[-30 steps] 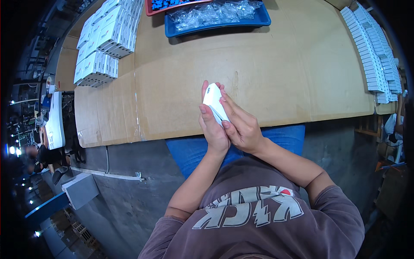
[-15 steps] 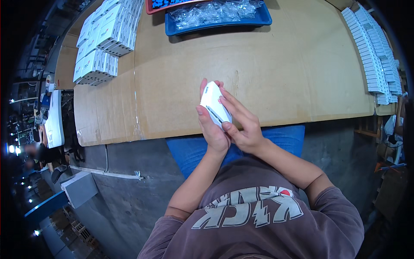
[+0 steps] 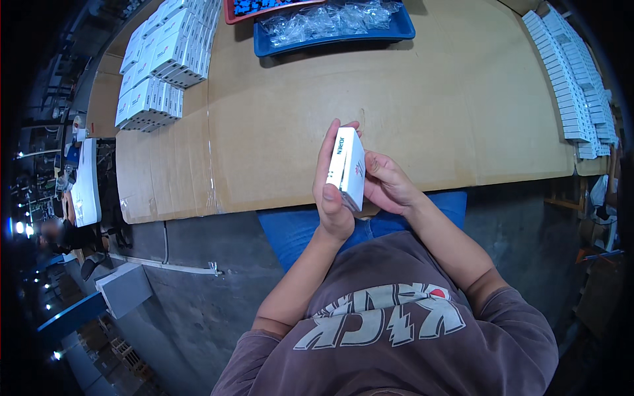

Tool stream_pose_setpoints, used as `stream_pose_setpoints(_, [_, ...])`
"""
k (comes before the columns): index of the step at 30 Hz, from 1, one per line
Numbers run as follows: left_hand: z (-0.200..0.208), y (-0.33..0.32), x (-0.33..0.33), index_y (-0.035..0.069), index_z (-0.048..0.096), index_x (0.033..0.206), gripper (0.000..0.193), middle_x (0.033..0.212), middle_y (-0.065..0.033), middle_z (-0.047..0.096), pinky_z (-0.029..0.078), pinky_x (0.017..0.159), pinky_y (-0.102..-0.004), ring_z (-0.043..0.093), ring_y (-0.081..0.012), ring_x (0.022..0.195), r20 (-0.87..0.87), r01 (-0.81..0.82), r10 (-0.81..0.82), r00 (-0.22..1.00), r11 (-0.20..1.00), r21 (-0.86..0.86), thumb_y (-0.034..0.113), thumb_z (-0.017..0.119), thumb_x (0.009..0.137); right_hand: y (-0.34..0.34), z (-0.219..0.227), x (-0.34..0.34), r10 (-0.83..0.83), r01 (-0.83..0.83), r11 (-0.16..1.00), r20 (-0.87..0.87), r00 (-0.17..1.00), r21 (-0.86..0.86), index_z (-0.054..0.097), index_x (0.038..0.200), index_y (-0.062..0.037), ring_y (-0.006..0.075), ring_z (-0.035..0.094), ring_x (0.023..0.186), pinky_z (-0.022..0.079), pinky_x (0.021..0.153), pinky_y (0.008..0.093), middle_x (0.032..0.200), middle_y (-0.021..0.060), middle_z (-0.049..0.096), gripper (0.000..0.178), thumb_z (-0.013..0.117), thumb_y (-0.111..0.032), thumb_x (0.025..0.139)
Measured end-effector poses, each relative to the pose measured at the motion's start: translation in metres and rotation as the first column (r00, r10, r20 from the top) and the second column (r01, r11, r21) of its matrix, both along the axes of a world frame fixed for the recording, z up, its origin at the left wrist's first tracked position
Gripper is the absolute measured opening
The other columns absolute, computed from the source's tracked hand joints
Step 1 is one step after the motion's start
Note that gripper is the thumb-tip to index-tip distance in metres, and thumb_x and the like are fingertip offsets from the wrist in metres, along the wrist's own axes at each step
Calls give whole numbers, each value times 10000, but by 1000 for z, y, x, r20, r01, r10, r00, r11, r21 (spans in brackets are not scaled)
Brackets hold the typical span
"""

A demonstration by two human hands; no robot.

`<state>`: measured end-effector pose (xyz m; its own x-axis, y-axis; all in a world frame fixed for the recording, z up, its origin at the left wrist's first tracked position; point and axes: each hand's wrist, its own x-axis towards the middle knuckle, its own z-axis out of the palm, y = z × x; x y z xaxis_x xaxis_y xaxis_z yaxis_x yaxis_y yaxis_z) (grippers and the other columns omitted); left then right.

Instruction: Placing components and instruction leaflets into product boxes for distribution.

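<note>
A small flat white box (image 3: 354,173) with a red mark on its face stands tilted on edge above the near side of the table. My left hand (image 3: 335,212) grips it, thumb on the near edge and fingers along its left side and far end. Just right of the box is my right hand (image 3: 391,185), cupped and open with its thumb apart from the fingers. Some of its fingertips are close to the box's lower right face; whether they touch it, I cannot tell.
Cardboard covers the table (image 3: 284,132). Stacked white boxes (image 3: 168,49) stand at the far left, and more rows (image 3: 568,86) at the far right. A blue tray (image 3: 333,45) of clear plastic bags sits at the back, beside a red tray (image 3: 284,8) with small blue and black pieces.
The box has turned more onto its edge and shifted slightly right in my left hand. My right hand has come off its face and moved to the right.
</note>
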<state>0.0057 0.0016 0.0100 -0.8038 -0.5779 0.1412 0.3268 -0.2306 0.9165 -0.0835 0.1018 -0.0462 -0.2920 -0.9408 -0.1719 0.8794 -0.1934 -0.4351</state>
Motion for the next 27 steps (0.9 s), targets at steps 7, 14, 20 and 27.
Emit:
stream_pose_setpoints(7, [-12,-6,-4,-71,319,1591,1028,1538,-251,449,383,1168,-450,491,-323,1391,89,-113,141,986,956,-271,703,464,930,-8,2,-4,-150,174,940,-102,983,295,577,1330,-26,146,672,1103,575,942,347,1217,76,680,416,599,-365,1089])
stream_pose_setpoints(14, [-39,-14,-3,-98,465,1486,947,1373,-276,530,485,1040,-448,587,-374,1224,-4,-179,230,973,749,-638,697,432,972,-12,58,27,-166,306,866,-349,922,396,467,1462,19,176,649,1180,541,998,333,1321,156,640,550,708,-221,1030])
stream_pose_setpoints(20, [-43,-13,-4,-123,551,1358,895,1305,-292,590,503,1006,-481,617,-414,1181,-64,-297,324,944,748,-593,683,419,992,-19,53,44,-264,403,894,-500,825,194,440,1543,65,161,560,1307,446,1116,319,1407,152,610,545,612,-179,1087])
stream_pose_setpoints(27, [-49,-11,-3,-106,545,1341,874,1290,-229,567,481,1025,-437,594,-320,1187,-48,-278,307,950,772,-572,653,316,973,-13,50,50,-183,425,883,-688,703,200,435,1556,62,124,552,1234,456,1046,279,1364,114,621,530,473,-275,1149])
